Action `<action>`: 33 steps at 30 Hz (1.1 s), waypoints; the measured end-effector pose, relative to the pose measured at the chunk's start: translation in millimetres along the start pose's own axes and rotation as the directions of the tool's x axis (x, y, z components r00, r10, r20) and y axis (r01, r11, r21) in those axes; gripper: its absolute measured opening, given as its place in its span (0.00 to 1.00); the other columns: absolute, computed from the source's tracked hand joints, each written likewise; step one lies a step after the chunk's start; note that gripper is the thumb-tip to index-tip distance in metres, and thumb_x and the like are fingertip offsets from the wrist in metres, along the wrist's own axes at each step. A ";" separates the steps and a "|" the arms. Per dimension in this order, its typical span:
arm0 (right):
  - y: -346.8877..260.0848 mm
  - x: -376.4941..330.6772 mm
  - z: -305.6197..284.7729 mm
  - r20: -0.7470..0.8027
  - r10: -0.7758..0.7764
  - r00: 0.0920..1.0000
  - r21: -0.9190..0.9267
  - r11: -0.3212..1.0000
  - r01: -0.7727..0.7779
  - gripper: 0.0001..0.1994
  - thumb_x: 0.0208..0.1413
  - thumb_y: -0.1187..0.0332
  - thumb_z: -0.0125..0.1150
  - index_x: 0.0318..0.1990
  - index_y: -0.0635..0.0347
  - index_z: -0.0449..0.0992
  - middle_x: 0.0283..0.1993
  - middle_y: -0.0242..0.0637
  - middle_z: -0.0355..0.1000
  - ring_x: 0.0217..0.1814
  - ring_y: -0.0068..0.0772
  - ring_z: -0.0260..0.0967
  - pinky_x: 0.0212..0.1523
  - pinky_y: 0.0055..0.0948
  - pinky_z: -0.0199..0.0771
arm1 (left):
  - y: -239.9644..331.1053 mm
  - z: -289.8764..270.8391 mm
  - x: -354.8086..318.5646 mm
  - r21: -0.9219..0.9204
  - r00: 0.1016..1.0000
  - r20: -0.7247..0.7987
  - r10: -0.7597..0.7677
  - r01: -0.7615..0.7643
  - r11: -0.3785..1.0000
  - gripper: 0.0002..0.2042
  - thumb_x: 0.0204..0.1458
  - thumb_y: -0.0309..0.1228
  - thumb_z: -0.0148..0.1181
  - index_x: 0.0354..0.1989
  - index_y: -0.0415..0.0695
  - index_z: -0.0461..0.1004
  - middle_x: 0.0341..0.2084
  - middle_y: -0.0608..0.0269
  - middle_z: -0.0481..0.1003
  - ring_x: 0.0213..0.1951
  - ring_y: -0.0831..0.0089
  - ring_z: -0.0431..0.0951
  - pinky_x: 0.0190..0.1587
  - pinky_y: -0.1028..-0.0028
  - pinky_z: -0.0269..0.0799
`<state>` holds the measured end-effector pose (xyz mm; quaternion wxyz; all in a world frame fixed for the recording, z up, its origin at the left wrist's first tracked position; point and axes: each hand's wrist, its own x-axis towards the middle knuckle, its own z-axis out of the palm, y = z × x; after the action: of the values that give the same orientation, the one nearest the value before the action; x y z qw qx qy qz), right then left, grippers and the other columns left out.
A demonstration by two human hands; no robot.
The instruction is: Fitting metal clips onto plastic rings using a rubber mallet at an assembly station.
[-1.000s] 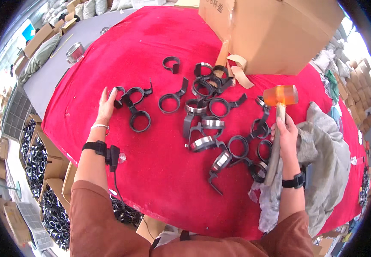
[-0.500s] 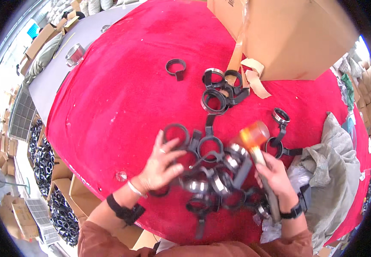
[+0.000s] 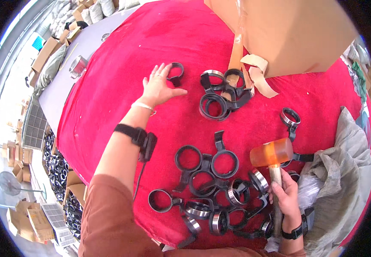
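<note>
My left hand (image 3: 157, 85) stretches far out over the red cloth, fingers spread, beside a lone black ring with a tab (image 3: 175, 73); whether it touches the ring I cannot tell. My right hand (image 3: 285, 195) is closed round the pale handle of a mallet (image 3: 272, 153), whose amber head points up and away. Several black rings with bracket arms (image 3: 225, 164) lie in a loose pile between me and the mallet, some with a silver band (image 3: 197, 208). Farther off, more rings (image 3: 213, 106) sit in a small cluster by the carton.
A large cardboard carton (image 3: 296, 38) stands at the back right, with torn cardboard strips (image 3: 258, 73) before it. A grey-green sack (image 3: 344, 180) lies at the right edge. To the left are a metal cup (image 3: 78, 66) and, lower down, heaps of black rings (image 3: 57, 167).
My left hand has left the near pile and reached forward to the lone ring. My right hand still grips the mallet, its head now lower and farther right.
</note>
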<state>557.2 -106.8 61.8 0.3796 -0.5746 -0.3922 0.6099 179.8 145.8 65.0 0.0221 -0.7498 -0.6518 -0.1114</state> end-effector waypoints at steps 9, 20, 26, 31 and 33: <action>-1.1 2.7 3.7 0.006 0.033 0.999 0.046 0.998 -0.033 0.25 0.57 0.69 0.54 0.61 0.63 0.58 0.27 0.30 0.67 0.22 0.19 0.64 0.21 0.19 0.66 | 12.3 69.0 95.2 -0.375 0.821 -0.105 0.560 -0.555 0.743 0.24 0.52 0.37 0.53 0.59 0.53 0.63 0.60 0.47 0.60 0.59 0.51 0.63 0.59 0.65 0.61; 9.0 4.9 4.1 0.032 0.095 0.995 0.283 0.954 -0.100 0.26 0.55 0.63 0.56 0.61 0.60 0.60 0.25 0.33 0.68 0.19 0.21 0.62 0.21 0.20 0.65 | 90.7 11.2 -67.3 -0.679 0.504 0.279 0.818 -0.499 0.539 0.19 0.41 0.24 0.55 0.45 0.46 0.73 0.50 0.56 0.71 0.57 0.54 0.64 0.57 0.56 0.61; 18.5 2.5 -6.6 0.062 0.113 0.992 0.497 0.858 -0.129 0.27 0.55 0.63 0.57 0.60 0.59 0.59 0.25 0.37 0.68 0.18 0.24 0.63 0.19 0.22 0.65 | 113.4 -72.3 -69.7 -0.766 0.291 0.570 0.768 -0.150 0.625 0.36 0.43 0.28 0.64 0.63 0.45 0.55 0.63 0.54 0.56 0.64 0.56 0.54 0.60 0.57 0.60; 24.6 3.1 -12.6 0.112 0.126 0.986 0.575 0.801 -0.168 0.27 0.55 0.63 0.57 0.61 0.58 0.59 0.26 0.37 0.69 0.19 0.24 0.63 0.19 0.22 0.65 | 149.1 -67.7 7.9 -0.752 0.698 0.494 0.518 0.044 0.658 0.24 0.55 0.40 0.57 0.53 0.35 0.64 0.38 0.55 0.75 0.28 0.77 0.74 0.30 0.77 0.73; 24.4 5.5 -12.3 0.153 0.126 0.980 0.588 0.786 -0.192 0.27 0.55 0.63 0.57 0.61 0.57 0.59 0.27 0.37 0.69 0.19 0.24 0.63 0.19 0.22 0.65 | 160.6 -21.0 27.7 -0.424 0.829 0.314 0.462 -0.313 0.850 0.21 0.60 0.46 0.45 0.44 0.36 0.68 0.28 0.47 0.74 0.26 0.61 0.77 0.32 0.64 0.72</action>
<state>568.9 -111.1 36.9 0.4678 -0.4228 -0.1486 0.7618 338.1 145.0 108.9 -0.2260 -0.8659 -0.4419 -0.0624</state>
